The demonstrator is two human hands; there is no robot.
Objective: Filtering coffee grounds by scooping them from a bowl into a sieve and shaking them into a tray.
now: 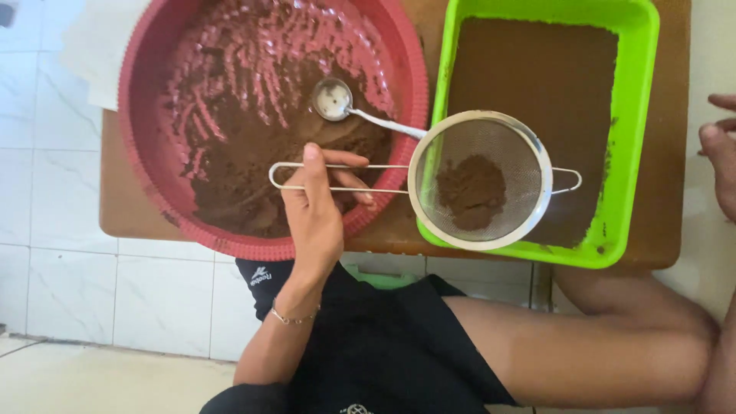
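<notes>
One round wire-mesh sieve with a metal rim (479,180), held level by its long looped wire handle (337,176) in the left hand (314,211). Handle pinched between thumb on top and curled fingers (354,184) beneath, close to the looped end and well away from the mesh bowl. Mesh bowl out to the right of the fingers, above the near left corner of the bright green rectangular plastic tray (636,115), small hook on the far rim pointing right.

Inside the mesh, a small heap of dark brown powder (471,192), loose and crumbly, slightly off centre. Metal rim pale and shiny, mesh fine and grey, tray edge visible through it.

Left forearm up from the lap, wrist straight with a thin bracelet, palm turned inward, thumb stretched forward along the handle. Right hand (721,153) at the right edge of view, only partly visible, fingers loosely bent and holding nothing visible, well apart from the sieve.

Tray floor covered with a flat layer of sifted brown powder. Left of it, a large round red plastic basin (146,115) with more clumpy brown powder and a metal spoon (337,101) resting in it, bowl upward. Both containers on a low brown wooden table (123,199) over a white tiled floor.
</notes>
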